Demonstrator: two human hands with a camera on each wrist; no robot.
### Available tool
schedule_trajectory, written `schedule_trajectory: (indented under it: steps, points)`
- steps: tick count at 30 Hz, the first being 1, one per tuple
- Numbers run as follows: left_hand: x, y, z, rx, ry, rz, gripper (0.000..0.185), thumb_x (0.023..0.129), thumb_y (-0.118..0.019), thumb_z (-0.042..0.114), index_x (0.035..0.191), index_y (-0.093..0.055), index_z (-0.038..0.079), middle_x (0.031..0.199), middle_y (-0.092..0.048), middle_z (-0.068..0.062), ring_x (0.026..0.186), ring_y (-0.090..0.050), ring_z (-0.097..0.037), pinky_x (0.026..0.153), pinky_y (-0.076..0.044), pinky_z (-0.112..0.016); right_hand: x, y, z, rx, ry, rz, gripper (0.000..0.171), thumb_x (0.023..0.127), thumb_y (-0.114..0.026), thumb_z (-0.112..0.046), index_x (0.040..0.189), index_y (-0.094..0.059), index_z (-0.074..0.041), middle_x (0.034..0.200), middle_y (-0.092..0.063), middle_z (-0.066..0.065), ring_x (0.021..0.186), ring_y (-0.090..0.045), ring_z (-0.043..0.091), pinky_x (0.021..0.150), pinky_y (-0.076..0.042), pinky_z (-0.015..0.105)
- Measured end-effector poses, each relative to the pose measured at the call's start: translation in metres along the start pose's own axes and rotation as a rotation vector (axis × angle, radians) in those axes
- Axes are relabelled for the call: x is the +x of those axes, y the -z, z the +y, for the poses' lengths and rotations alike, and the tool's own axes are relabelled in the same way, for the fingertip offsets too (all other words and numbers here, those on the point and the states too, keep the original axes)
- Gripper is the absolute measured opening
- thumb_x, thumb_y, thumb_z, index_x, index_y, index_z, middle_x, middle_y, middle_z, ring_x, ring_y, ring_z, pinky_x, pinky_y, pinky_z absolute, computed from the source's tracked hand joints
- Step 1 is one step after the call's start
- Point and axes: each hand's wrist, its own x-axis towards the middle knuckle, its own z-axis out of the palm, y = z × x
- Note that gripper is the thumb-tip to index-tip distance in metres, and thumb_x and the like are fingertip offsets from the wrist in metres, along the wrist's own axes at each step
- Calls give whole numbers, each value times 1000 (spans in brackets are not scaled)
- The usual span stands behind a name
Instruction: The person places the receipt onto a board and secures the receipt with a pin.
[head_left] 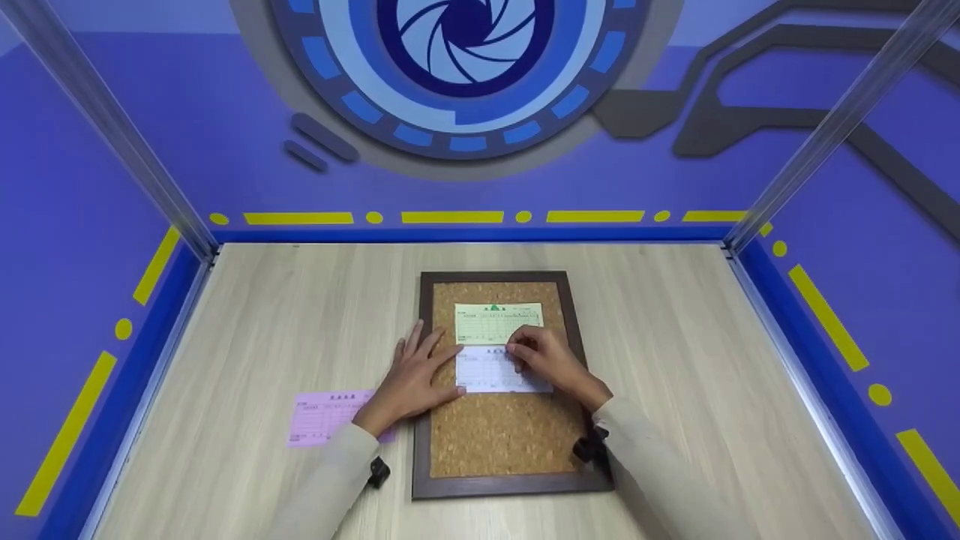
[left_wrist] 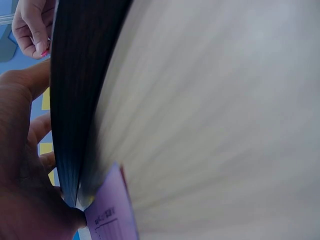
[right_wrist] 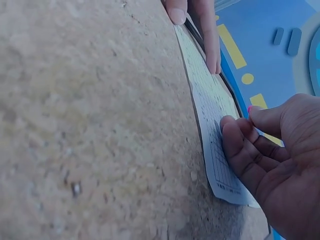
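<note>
Steadying the white slip (head_left: 495, 371) on the cork board (head_left: 499, 435) — just below a green slip (head_left: 491, 322) — the left hand (head_left: 412, 379) lay spread flat; the right hand's (head_left: 547, 360) fingers (right_wrist: 240, 150) pinched something small and pink at its top edge, pressing down.

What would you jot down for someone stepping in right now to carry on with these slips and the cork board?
Left hand: fingers flat, holding down the left edge of the white slip on the cork board.
Right hand: fingers curled at the slip's top edge, pinching something small and pink-red, too small to name.
Done: green slip lies on the board above the white one, their edges meeting.
Left: white slip looks not yet fixed; pink slip lies on the table left of the board, partly under the left wrist.
</note>
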Motion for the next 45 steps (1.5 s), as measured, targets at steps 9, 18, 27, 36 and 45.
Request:
schedule_trajectory:
  steps: [9, 18, 27, 36, 45]
  points:
    - [1, -1, -1, 9, 0, -4, 78, 96, -76, 61, 162, -58, 24, 179, -30, -16, 168, -1, -50, 128, -9, -78, 6, -4, -1, -27, 7, -15, 11, 106, -70, -3, 98, -75, 4, 82, -70, 13, 68, -60, 12, 59, -49, 21]
    - [0, -1, -1, 0, 2, -13, 79, 97, -74, 62, 164, -56, 24, 181, -27, -15, 169, 2, -48, 128, -7, -78, 10, -6, -3, -138, -54, 5, 10, 106, -73, -8, 100, -80, -3, 90, -73, 0, 78, -58, 11, 68, -47, 25]
    - [1, -1, -2, 18, -7, 1, 78, 96, -75, 61, 162, -58, 23, 179, -30, -17, 168, -1, -51, 127, -9, -80, 16, -6, -8, -159, -80, -3, 9, 104, -73, -3, 98, -80, -1, 87, -72, 4, 73, -58, 10, 63, -46, 23]
    - [2, -1, -1, 14, -7, 2, 77, 96, -77, 58, 161, -59, 22, 178, -31, -18, 168, -2, -51, 127, -9, -80, 21, -5, -13, -166, -139, -48, 11, 104, -75, -7, 95, -79, -1, 79, -65, -2, 65, -56, 9, 56, -45, 22]
    - [0, -1, -1, 7, -12, -4, 77, 97, -75, 58, 162, -58, 20, 180, -29, -18, 168, -1, -52, 127, -8, -80, 21, -6, -15, -219, -117, -56, 11, 103, -76, -7, 94, -80, -2, 80, -64, -3, 68, -53, 9, 58, -42, 24]
